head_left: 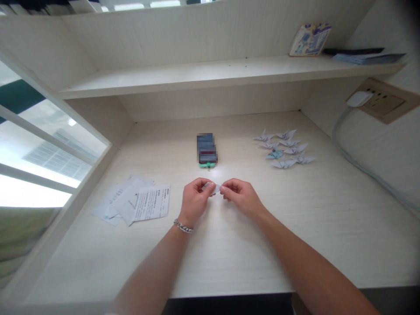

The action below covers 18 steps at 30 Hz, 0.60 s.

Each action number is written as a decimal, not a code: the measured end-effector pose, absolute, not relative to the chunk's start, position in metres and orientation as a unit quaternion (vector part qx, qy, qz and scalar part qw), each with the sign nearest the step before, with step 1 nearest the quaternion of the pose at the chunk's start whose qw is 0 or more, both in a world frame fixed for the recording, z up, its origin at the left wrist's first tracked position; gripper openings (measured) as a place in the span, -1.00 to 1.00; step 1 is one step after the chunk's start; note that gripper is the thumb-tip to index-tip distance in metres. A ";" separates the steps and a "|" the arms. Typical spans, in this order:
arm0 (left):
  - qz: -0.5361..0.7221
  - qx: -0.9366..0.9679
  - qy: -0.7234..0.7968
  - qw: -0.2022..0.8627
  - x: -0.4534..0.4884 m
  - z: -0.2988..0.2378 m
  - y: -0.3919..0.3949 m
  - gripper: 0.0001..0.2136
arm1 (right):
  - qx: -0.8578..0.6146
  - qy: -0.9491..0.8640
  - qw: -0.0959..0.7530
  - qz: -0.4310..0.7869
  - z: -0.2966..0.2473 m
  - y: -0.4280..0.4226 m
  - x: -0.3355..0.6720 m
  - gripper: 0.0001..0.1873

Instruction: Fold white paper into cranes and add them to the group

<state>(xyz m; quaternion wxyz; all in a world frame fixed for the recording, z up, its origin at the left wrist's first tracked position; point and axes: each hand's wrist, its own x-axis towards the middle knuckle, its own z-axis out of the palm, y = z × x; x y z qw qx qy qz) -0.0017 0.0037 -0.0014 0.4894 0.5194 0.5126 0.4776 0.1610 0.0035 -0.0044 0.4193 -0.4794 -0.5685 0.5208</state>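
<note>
Between my two hands, over the middle of the desk, is a small folded piece of white paper (pixel 215 189). My left hand (pixel 196 199), with a chain bracelet (pixel 183 226) at the wrist, pinches its left part between thumb and fingers. The thumb and forefinger of my right hand (pixel 241 196) are closed on its right tip. Fingers cover much of the paper, so its exact folds cannot be made out. Several folded paper cranes (pixel 296 149) sit in a group to the right, one of them a blue crane (pixel 274 154).
Loose paper sheets (pixel 152 203) overlap on the left. A phone (pixel 206 148), blurred out, stands ahead of my hands on a green holder (pixel 207 165). A cable (pixel 348 153) runs from the wall socket (pixel 385 99) at right. Above the desk, a shelf (pixel 183 81) holds a small box (pixel 310 40).
</note>
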 end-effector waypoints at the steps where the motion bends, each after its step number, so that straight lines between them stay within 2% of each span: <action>1: 0.473 0.526 0.507 0.493 0.002 -0.002 0.002 -0.78 | -0.478 -0.561 0.428 0.523 -0.006 0.003 0.159 -0.76; 6: 0.416 0.579 0.516 0.475 0.006 -0.004 -0.002 -0.78 | -0.498 -0.539 0.448 0.510 -0.012 0.005 0.160 -0.77; 11: 0.346 0.648 0.509 0.448 0.006 -0.001 -0.006 -0.79 | -0.500 -0.603 0.387 0.486 -0.014 0.004 0.164 -0.83; 14: 0.333 0.656 0.506 0.449 0.005 0.002 -0.006 -0.81 | -0.489 -0.597 0.365 0.521 -0.013 0.004 0.165 -0.85; 18: 0.332 0.649 0.498 0.471 0.003 0.003 -0.004 -0.84 | -0.477 -0.539 0.375 0.585 -0.009 0.008 0.167 -0.83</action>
